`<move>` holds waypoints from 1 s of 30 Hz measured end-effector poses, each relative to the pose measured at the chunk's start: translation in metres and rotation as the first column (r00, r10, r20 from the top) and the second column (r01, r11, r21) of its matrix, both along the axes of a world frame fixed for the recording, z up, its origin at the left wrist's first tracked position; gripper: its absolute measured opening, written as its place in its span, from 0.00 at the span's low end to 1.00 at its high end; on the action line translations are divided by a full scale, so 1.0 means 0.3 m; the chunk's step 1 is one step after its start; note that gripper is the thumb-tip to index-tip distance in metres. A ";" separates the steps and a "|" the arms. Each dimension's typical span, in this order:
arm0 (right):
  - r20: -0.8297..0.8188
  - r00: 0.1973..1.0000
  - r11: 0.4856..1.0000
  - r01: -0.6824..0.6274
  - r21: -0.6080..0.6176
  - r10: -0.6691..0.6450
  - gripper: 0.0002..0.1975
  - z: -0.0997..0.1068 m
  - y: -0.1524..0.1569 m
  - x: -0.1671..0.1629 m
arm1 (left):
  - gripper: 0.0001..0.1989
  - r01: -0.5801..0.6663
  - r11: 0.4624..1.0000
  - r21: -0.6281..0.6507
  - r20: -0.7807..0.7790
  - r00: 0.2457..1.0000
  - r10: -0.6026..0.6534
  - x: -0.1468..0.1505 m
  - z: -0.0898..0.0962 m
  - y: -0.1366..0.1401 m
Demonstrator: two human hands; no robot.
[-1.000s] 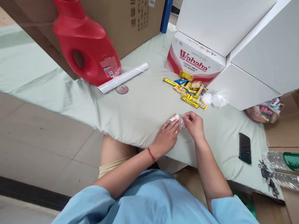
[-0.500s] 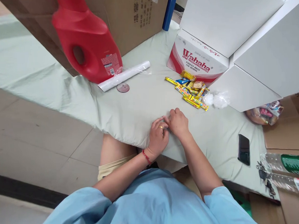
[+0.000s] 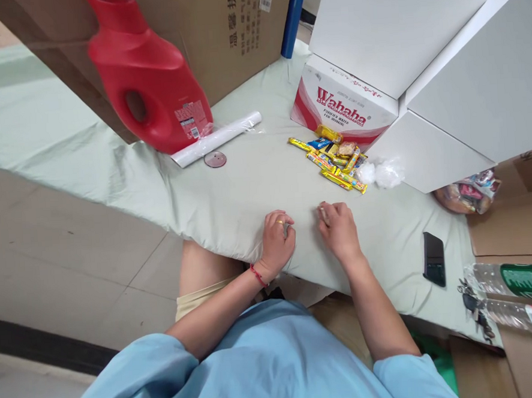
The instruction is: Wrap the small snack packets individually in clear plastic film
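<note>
My left hand [image 3: 277, 241], with a gold ring and a red string bracelet at the wrist, rests low over the cloth-covered table [image 3: 230, 207] near its front edge. Its fingers are curled in toward the thumb, and what may be between them is hidden. To its right, my right hand [image 3: 340, 229] is closed, knuckles up, with a small pale bit showing at the fingertips that is too small to name. The hands are apart. Beyond my right hand lies a pile of yellow-wrapped snacks [image 3: 334, 169], with crumpled clear plastic [image 3: 389, 172] beside it.
A red detergent jug [image 3: 159, 79], a white roll [image 3: 221, 138] and a brownish disc [image 3: 215, 159] stand or lie at left. Behind are a cardboard box [image 3: 211, 40] and a Wahaha carton [image 3: 341, 104]. At right are a phone [image 3: 434, 259], keys [image 3: 475, 309] and plastic bottles [image 3: 487, 281].
My hands were together at the fingertips and have come apart. The right hand has moved right; the left has stayed nearly in place. The view has shifted slightly.
</note>
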State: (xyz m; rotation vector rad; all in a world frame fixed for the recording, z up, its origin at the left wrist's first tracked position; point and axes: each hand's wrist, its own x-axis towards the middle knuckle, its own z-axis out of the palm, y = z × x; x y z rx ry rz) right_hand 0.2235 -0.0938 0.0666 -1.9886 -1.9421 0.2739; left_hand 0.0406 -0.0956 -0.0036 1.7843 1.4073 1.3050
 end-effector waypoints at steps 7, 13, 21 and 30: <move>-0.913 0.325 0.940 0.309 -0.144 -0.247 0.27 -0.089 -0.121 0.189 | 0.06 0.105 0.991 -0.083 0.172 0.981 -0.089 0.022 0.011 -0.009; -0.960 0.100 0.945 0.231 -0.233 -0.262 0.25 -0.150 -0.206 0.156 | 0.21 0.443 0.824 -0.353 0.308 0.887 -0.345 0.118 0.046 -0.014; -0.938 0.154 0.936 0.217 -0.275 -0.312 0.25 -0.156 -0.198 0.282 | 0.17 0.491 0.830 -0.265 -0.013 0.859 -0.513 0.085 0.049 0.011; -0.815 0.228 0.487 0.870 -0.074 -0.533 0.15 -0.136 0.131 0.960 | 0.09 0.022 0.998 0.056 -0.435 0.900 0.005 -0.352 -0.012 0.056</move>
